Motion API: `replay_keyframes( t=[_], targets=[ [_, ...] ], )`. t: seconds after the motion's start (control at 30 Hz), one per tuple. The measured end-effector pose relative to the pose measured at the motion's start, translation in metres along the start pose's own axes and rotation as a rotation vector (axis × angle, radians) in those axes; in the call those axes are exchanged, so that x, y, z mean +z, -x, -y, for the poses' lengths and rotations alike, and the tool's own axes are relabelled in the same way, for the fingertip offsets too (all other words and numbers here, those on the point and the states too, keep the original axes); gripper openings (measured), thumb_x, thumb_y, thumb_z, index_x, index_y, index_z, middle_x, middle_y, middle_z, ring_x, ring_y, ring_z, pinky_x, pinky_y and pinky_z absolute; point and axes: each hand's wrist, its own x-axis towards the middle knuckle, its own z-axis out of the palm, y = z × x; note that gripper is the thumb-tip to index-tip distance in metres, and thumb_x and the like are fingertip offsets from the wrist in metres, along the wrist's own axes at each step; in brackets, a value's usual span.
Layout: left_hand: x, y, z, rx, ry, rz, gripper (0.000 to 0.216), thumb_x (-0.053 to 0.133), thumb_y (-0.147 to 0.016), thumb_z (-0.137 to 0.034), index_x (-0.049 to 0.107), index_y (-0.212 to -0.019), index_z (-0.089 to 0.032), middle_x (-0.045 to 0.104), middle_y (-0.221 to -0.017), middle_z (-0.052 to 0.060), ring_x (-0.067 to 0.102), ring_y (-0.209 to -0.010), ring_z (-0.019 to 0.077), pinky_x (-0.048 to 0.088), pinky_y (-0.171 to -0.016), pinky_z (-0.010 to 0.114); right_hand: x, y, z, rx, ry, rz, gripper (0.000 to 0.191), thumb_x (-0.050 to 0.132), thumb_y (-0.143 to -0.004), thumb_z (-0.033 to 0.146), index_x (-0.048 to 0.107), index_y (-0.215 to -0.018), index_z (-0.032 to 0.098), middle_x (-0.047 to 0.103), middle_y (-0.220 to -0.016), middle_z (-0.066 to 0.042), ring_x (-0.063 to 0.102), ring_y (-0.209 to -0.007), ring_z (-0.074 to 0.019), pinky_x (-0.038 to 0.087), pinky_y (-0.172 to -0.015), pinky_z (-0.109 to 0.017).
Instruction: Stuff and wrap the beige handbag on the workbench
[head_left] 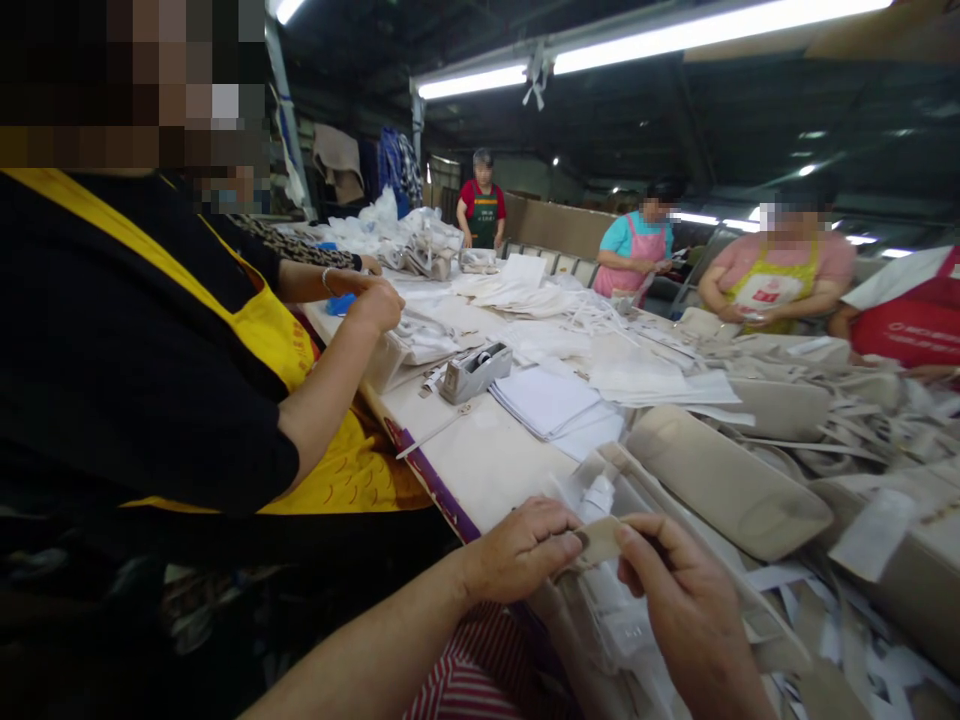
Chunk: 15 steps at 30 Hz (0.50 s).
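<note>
Beige strip: a small tan fabric piece sits pinched between your two hands at about 6 o'clock in the view, just above the near table edge.
Left hand: your left hand curls in a loose fist, thumb and forefinger gripping the left end of the beige strip.
Right hand: your right hand comes in from 5 o'clock, thumb and fingers closed on the right end of the same strip.
Under the hands: a beige fabric item with clear plastic wrap lies beneath both hands, touching them.
Padded piece: a long beige cushion-like part lies at 3 o'clock of your hands, near but apart.
White sheets: a stack of white sheets rests at 12 o'clock of your hands, on the table.
Tape dispenser: a grey tape dispenser stands at 11 o'clock, just beside the sheets.
Neighbour: a person in a black top and yellow apron sits at 9 o'clock, one hand resting on white material at the table edge.
Far side: three more people in aprons work at 1 to 2 o'clock, well apart from you, behind heaps of pale fabric.
</note>
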Motion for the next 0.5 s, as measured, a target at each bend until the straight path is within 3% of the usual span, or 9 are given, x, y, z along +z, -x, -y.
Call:
replay_keyframes(
  t=[0.1,0.17,0.3,0.4,0.5],
  targets=[
    [0.004,0.004,0.003,-0.109,0.104,-0.019,0.032,0.039,-0.089,-0.037,0.061,-0.095,-0.015,0.06,-0.086,0.003,0.053,-0.085,0.0152,0.041,-0.081,0.027,0.001,0.002,-0.004,0.024,-0.053,0.002,0.027,0.052,-0.081,0.048,0.054,-0.077,0.021,0.048,-0.055,0.004,0.043,-0.054,-0.0119,0.035,-0.052,-0.024],
    [0.008,0.006,0.004,-0.2,0.173,-0.101,0.028,0.045,-0.086,-0.034,0.061,-0.101,-0.015,0.062,-0.091,0.004,0.055,-0.086,0.0157,0.042,-0.079,0.027,0.001,0.003,-0.005,0.028,-0.064,-0.017,0.028,0.052,-0.08,0.049,0.055,-0.077,0.022,0.048,-0.055,0.004,0.044,-0.055,-0.0122,0.036,-0.052,-0.024],
    [0.014,0.008,0.001,-0.312,0.151,-0.249,0.021,0.06,-0.076,-0.033,0.064,-0.083,-0.014,0.062,-0.079,0.003,0.055,-0.079,0.016,0.042,-0.073,0.026,0.002,0.011,0.0,-0.005,-0.007,-0.067,0.026,0.049,-0.083,0.047,0.056,-0.082,0.022,0.051,-0.058,0.003,0.047,-0.056,-0.0132,0.037,-0.055,-0.025],
    [0.012,0.008,-0.005,-0.271,0.067,-0.28,0.013,0.059,-0.075,-0.025,0.066,-0.073,-0.015,0.064,-0.073,0.003,0.056,-0.076,0.0152,0.04,-0.077,0.028,0.005,0.019,0.001,-0.148,0.066,-0.081,0.022,0.047,-0.086,0.043,0.057,-0.081,0.024,0.055,-0.063,0.002,0.051,-0.057,-0.0133,0.04,-0.057,-0.025],
    [0.006,0.011,-0.012,-0.189,0.037,-0.297,0.014,0.057,-0.075,-0.022,0.068,-0.071,-0.015,0.064,-0.067,0.002,0.057,-0.071,0.0139,0.04,-0.078,0.028,0.009,0.028,-0.008,-0.421,0.154,-0.116,0.015,0.047,-0.087,0.034,0.057,-0.082,0.025,0.06,-0.073,0.0,0.058,-0.066,-0.0142,0.043,-0.063,-0.026]
  ],
)
